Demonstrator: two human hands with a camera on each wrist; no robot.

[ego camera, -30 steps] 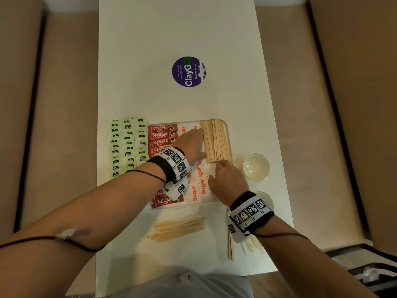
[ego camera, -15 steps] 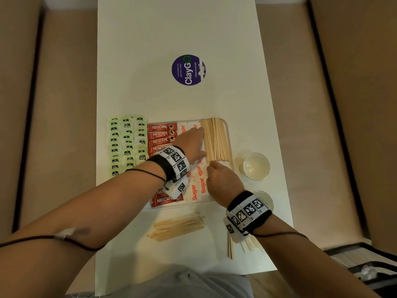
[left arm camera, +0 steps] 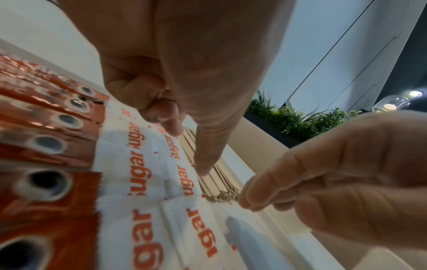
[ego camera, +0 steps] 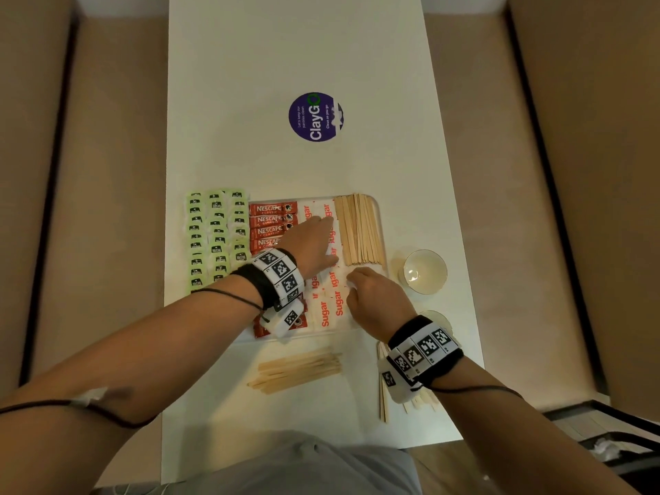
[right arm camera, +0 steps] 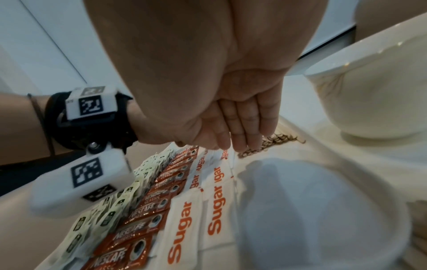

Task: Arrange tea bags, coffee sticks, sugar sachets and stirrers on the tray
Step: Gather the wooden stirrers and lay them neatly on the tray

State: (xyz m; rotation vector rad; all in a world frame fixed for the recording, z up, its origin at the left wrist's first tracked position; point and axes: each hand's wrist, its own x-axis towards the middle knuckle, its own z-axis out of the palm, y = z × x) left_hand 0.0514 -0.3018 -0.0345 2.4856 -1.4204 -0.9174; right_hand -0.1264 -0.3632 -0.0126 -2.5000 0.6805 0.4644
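The tray (ego camera: 381, 223) sits on the white desk (ego camera: 285, 66) and it's pretty full: stirrers (ego camera: 359, 230) packed along its right side, sugar sachets (ego camera: 330, 305) left of those, then red coffee sticks (ego camera: 271, 219). The green tea bags (ego camera: 214, 237) lie in rows at the tray's left edge. Left hand (ego camera: 314, 244) lies over the sachets, its grip spread, index finger out straight against the stirrers' edge. Right hand (ego camera: 375, 301) is over the tray's near right part, fingers curled with tips at the stirrers' near ends; can't tell if that grip is pinching anything. More stirrers (ego camera: 296, 369) lie loose just near of the tray, and a small bowl (ego camera: 425, 271) sits right of it.
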